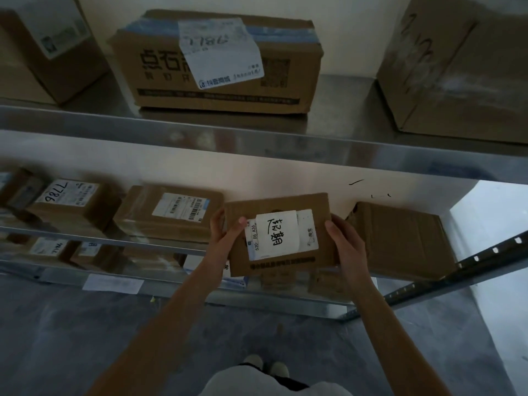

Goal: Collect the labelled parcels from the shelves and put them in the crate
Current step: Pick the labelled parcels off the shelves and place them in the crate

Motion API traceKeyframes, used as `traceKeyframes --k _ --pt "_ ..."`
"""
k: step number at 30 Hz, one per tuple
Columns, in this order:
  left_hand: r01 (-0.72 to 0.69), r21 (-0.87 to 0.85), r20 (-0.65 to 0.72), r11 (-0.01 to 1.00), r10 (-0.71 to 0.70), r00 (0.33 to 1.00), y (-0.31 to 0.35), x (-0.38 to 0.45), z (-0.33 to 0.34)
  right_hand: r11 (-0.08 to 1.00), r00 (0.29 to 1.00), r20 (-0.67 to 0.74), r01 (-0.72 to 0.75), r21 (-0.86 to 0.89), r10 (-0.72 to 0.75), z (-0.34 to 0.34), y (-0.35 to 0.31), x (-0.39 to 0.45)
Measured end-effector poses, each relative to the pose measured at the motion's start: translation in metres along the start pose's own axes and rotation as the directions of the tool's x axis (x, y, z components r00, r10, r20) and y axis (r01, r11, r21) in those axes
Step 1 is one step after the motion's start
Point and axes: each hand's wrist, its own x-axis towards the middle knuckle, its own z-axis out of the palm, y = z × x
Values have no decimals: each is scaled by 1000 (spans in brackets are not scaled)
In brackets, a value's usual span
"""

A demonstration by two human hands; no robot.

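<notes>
- Far left, middle shelf [85,238]: small carton marked 7786 [67,204], label up, readable from standing height. Next to it a taped carton with a barcode label [168,212]. Both sit untouched.
- Upper shelf [257,138]: big printed box [220,64], also marked 7786, its label folded over the top front edge so it reads from below.
- Left hand [225,238]: grips the left edge of the held parcel [281,232], thumb over the top face near the label, fingers curled behind.
- Held parcel: flat brown carton, clear of the shelf, in front of the middle tier, tilted face-up toward the camera, probably to check the handwritten white label [281,234].
- Right hand [347,241]: clamps the right edge, thumb on top, fingers wrapped under. A grip on each side keeps the carton level.
- Right of it: plain unlabelled carton [400,241] on the same shelf, just behind the right hand.
- Crate not in view; judgement: the pick is made, carry and drop remain.
</notes>
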Motion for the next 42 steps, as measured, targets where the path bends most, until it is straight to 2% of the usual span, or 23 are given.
traceKeyframes --k 3,5,8,10,12,15,20,22,25,30,42 --pt "52 -130 -44 990 -58 997 -12 -12 -3 996 995 -52 -79 36 81 2 5 -5" --pt "137 -216 -17 967 -144 989 -25 -25 2 982 985 40 -170 87 168 11 12 -18" --pt "228 -329 4 916 -239 971 -45 -49 17 953 954 217 -247 174 208 30 27 -34" --pt "244 -337 -5 909 -261 965 -52 -60 22 948 961 184 -245 204 209 35 32 -34" --pt "239 -279 5 930 -248 969 -52 -66 21 948 970 135 -230 221 204 32 31 -29" --pt "157 -45 -7 987 -158 987 -45 -64 7 959 975 142 -199 203 172 22 27 -23" --pt "82 218 118 973 -110 987 -25 -45 -8 967 972 188 -176 182 141 24 21 -27" --pt "56 272 115 961 -90 989 -23 -44 -3 968 973 192 -166 187 130 28 22 -30" --pt "13 195 50 981 -24 998 -26 -45 4 963 974 185 -170 211 131 31 26 -32" --pt "45 51 -13 998 -45 999 -32 -48 6 967 974 198 -153 204 112 29 36 -40" --pt "107 103 18 989 -110 994 -32 -38 16 961 993 32 -120 248 115 23 43 -58"
